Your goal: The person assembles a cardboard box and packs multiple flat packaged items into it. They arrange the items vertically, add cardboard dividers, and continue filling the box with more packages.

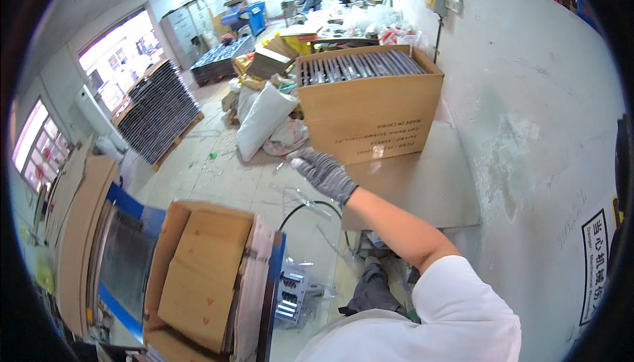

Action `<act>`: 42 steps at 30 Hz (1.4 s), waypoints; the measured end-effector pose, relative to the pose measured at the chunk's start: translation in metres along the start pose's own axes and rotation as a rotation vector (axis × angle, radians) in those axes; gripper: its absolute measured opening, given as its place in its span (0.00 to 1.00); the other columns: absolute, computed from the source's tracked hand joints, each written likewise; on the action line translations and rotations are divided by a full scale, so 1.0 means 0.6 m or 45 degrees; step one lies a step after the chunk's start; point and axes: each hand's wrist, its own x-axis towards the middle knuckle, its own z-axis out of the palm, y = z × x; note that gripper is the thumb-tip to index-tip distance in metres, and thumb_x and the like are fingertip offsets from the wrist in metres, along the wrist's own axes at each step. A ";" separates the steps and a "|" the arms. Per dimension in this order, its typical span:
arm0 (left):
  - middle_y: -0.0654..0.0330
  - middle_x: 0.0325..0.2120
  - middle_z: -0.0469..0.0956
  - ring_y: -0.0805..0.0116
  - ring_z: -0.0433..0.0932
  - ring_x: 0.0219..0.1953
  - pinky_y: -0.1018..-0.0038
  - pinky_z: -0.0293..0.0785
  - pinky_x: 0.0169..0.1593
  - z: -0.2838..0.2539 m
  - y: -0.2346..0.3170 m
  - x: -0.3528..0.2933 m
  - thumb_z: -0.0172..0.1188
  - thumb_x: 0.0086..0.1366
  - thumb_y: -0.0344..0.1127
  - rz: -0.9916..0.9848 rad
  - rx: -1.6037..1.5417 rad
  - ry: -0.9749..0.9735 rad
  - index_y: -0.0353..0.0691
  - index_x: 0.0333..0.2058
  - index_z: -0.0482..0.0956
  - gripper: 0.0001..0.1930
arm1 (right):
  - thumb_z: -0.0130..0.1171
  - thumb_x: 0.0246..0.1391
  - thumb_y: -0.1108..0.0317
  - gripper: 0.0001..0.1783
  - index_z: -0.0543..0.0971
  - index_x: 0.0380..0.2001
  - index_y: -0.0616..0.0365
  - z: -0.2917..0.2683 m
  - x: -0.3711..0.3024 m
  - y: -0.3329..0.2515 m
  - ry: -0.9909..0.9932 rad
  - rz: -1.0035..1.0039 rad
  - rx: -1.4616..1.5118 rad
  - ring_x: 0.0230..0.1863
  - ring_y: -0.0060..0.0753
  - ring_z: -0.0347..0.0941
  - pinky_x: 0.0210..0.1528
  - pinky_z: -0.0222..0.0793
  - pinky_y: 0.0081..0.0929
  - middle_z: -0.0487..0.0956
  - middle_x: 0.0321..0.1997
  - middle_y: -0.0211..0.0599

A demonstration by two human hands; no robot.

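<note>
A loaded pallet and filled carton show a workshop.

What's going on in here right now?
A person's gloved right hand is stretched out in front of a large cardboard box packed with upright panels; nothing visible is in its grasp. The left hand is out of view. Another open carton stands at lower left, with brown cardboard inside.

A white wall (blotched and scuffed) faces bright windows across a pale tiled floor
</note>
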 end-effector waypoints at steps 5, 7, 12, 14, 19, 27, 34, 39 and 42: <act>0.47 0.42 0.74 0.55 0.76 0.37 0.67 0.74 0.38 0.161 0.081 0.005 0.50 0.72 0.39 0.006 -0.137 -0.099 0.30 0.44 0.76 0.15 | 0.56 0.59 0.64 0.12 0.78 0.42 0.57 -0.297 0.105 0.097 0.344 -0.252 -0.331 0.43 0.39 0.77 0.50 0.71 0.33 0.81 0.41 0.41; 0.47 0.43 0.75 0.55 0.76 0.38 0.67 0.75 0.40 0.235 0.138 0.011 0.50 0.72 0.38 0.065 -0.077 -0.251 0.30 0.45 0.76 0.15 | 0.57 0.58 0.64 0.13 0.78 0.44 0.57 -0.446 0.154 0.161 0.419 -0.089 -0.354 0.45 0.38 0.78 0.50 0.71 0.31 0.81 0.44 0.42; 0.47 0.46 0.74 0.55 0.77 0.45 0.68 0.75 0.47 0.400 0.262 -0.029 0.51 0.70 0.33 -0.150 -0.362 -0.548 0.29 0.46 0.75 0.13 | 0.61 0.55 0.53 0.25 0.76 0.49 0.59 -0.680 0.275 0.248 0.217 0.442 -0.914 0.54 0.42 0.74 0.56 0.68 0.32 0.78 0.52 0.47; 0.46 0.49 0.70 0.53 0.76 0.47 0.69 0.76 0.46 0.463 0.309 -0.022 0.53 0.68 0.29 0.057 -0.391 -0.631 0.30 0.48 0.75 0.12 | 0.60 0.54 0.46 0.33 0.73 0.53 0.63 -0.712 0.302 0.289 0.062 0.490 -1.003 0.57 0.45 0.72 0.58 0.66 0.34 0.77 0.53 0.52; 0.44 0.52 0.70 0.50 0.71 0.53 0.66 0.70 0.53 0.594 0.387 0.024 0.52 0.69 0.34 0.103 -0.427 -0.955 0.33 0.51 0.73 0.16 | 0.57 0.49 0.32 0.57 0.54 0.65 0.71 -0.702 0.317 0.381 -0.227 0.472 -0.831 0.71 0.53 0.52 0.71 0.48 0.34 0.58 0.68 0.61; 0.48 0.62 0.63 0.48 0.61 0.64 0.58 0.54 0.66 0.896 0.530 0.162 0.48 0.68 0.41 0.481 -0.476 -1.025 0.36 0.58 0.69 0.23 | 0.53 0.53 0.35 0.43 0.65 0.63 0.53 -0.687 0.306 0.305 -0.261 0.131 -1.228 0.69 0.59 0.53 0.69 0.50 0.44 0.59 0.67 0.58; 0.43 0.65 0.56 0.41 0.53 0.68 0.52 0.48 0.68 0.984 0.589 0.176 0.49 0.66 0.51 0.900 -0.296 -1.476 0.36 0.60 0.67 0.30 | 0.56 0.57 0.49 0.36 0.63 0.64 0.57 -0.715 0.297 0.283 -0.325 0.295 -1.253 0.70 0.57 0.51 0.70 0.49 0.41 0.57 0.69 0.57; 0.38 0.64 0.55 0.34 0.51 0.67 0.46 0.48 0.66 0.982 0.600 0.184 0.52 0.65 0.51 0.942 -0.383 -1.601 0.35 0.60 0.67 0.31 | 0.52 0.60 0.67 0.29 0.62 0.64 0.60 -0.709 0.287 0.294 -0.245 0.198 -1.331 0.70 0.56 0.52 0.71 0.49 0.41 0.57 0.68 0.58; 0.37 0.63 0.58 0.33 0.54 0.65 0.46 0.49 0.66 0.986 0.620 0.182 0.54 0.64 0.50 0.942 -0.476 -1.597 0.38 0.58 0.70 0.29 | 0.51 0.61 0.64 0.26 0.66 0.61 0.61 -0.705 0.297 0.292 -0.107 0.297 -1.160 0.69 0.53 0.55 0.70 0.50 0.40 0.61 0.67 0.57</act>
